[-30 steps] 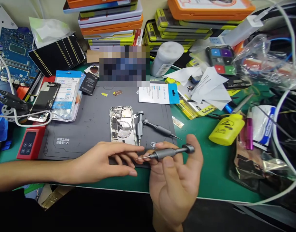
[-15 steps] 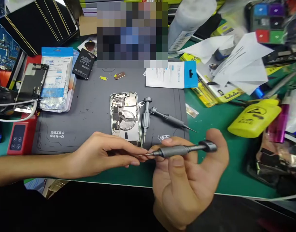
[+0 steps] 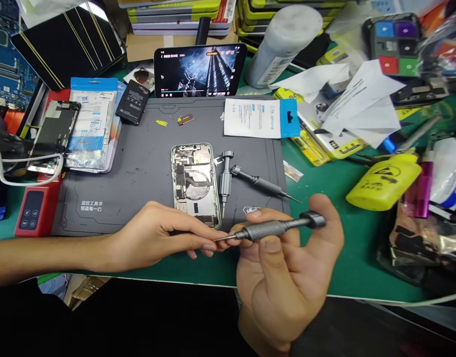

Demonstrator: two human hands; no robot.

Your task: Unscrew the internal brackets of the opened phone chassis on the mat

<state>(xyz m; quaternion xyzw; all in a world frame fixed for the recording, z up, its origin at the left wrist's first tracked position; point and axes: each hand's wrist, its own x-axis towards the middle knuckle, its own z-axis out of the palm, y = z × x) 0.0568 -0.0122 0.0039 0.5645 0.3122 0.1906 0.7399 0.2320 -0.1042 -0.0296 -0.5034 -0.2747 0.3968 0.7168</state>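
The right hand (image 3: 283, 277) holds a grey precision screwdriver (image 3: 272, 229) level above the desk's (image 3: 339, 248) near edge, fingers clamped round the barrel and the thumb against the end cap. Its tip points left, where the left hand's (image 3: 157, 235) thumb and fingers are pinched together on it. Just behind both hands, an opened phone (image 3: 194, 183) lies on the grey work mat (image 3: 138, 163), with two more screwdrivers (image 3: 225, 181) beside its right edge.

Left hand (image 3: 157, 238) beside upturned right hand (image 3: 283, 277)
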